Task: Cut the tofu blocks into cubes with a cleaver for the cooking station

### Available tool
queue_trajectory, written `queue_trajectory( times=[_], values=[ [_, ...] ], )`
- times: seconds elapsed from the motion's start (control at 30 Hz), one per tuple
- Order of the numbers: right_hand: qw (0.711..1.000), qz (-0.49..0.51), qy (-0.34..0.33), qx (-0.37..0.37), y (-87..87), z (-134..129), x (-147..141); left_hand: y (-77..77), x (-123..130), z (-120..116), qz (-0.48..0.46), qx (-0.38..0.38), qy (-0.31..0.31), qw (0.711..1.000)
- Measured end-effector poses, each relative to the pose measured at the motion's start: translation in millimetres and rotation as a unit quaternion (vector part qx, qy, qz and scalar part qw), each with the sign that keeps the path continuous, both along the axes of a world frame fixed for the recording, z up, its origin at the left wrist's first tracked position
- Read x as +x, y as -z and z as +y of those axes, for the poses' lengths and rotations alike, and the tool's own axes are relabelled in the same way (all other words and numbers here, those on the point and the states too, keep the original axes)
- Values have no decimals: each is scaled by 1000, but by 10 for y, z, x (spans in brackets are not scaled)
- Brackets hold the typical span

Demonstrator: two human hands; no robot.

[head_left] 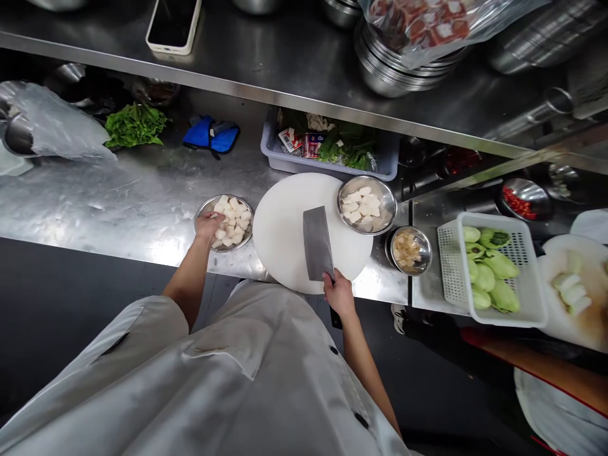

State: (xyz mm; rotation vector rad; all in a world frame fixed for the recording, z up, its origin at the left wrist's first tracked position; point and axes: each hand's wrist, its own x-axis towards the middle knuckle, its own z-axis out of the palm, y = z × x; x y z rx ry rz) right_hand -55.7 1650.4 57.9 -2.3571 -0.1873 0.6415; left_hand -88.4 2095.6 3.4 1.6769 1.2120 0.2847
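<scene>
My right hand (339, 291) is closed round the handle of a cleaver (317, 244), whose broad blade lies flat over the round white cutting board (280, 221). At the left, my left hand (209, 225) is at the rim of a steel bowl (198, 213) of white chunks (234, 218); its fingertips reach over the rim, and their grip is too small to make out. A second steel bowl (392, 218) with white pieces rests on the board's upper right edge. Right of it stands a small bowl (429, 256) of yellowish pieces.
Behind the board is a lilac bin (327, 166) with greens and packets. A white basket (539, 297) of green vegetables stands at the right, near another person's arm (560, 380). A steel shelf (266, 69) crosses above, holding a phone (171, 25) and stacked bowls (389, 69).
</scene>
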Motion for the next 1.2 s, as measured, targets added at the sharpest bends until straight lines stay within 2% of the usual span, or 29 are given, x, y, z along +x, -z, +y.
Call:
queue_trajectory(
  times=[0.07, 0.13, 0.2, 0.27, 0.3, 0.37, 0.43, 0.5, 0.63, 0.7, 0.77, 0.93, 1.03, 1.13, 1.2],
  values=[
    [999, 35, 18, 25, -13, -67, -53, -151, 102, -100, -58, -64, 4, 996],
    [998, 51, 32, 32, -32, -145, -103, -297, 297, -361, -133, -130, 29, 982],
    [999, 31, 33, 13, -56, -225, -135, -384, 575, -762, -175, -174, 86, 965],
    [999, -11, 22, -24, -83, -296, -147, -386, 885, -1218, -152, -180, 169, 957],
    [998, -31, 16, -44, -97, -325, -147, -361, 1029, -1434, -133, -150, 214, 956],
    [994, -64, 10, -83, -127, -369, -145, -293, 1246, -1776, -88, -14, 318, 944],
    [989, -93, 7, -119, -153, -403, -159, -242, 1337, -1948, -48, 125, 399, 907],
    [982, -112, 4, -153, -174, -435, -200, -233, 1307, -1935, -17, 215, 455, 864],
    [973, -109, -5, -203, -203, -495, -355, -285, 1099, -1588, -3, 325, 537, 779],
    [971, -102, -12, -217, -223, -510, -429, -295, 1046, -1446, -12, 334, 566, 754],
    [968, -93, -20, -230, -250, -510, -468, -281, 1060, -1412, -20, 331, 593, 734],
    [963, -70, -59, -252, -355, -467, -439, -214, 1117, -1612, -23, 339, 651, 679],
    [959, -66, -65, -269, -444, -401, -461, -181, 964, -1671, -25, 348, 643, 682],
    [956, -70, -59, -277, -557, -278, -532, -148, 769, -1659, -13, 357, 594, 721],
    [957, -64, -77, -272, -638, -160, -559, -131, 702, -1652, -8, 359, 566, 742]
  ],
)
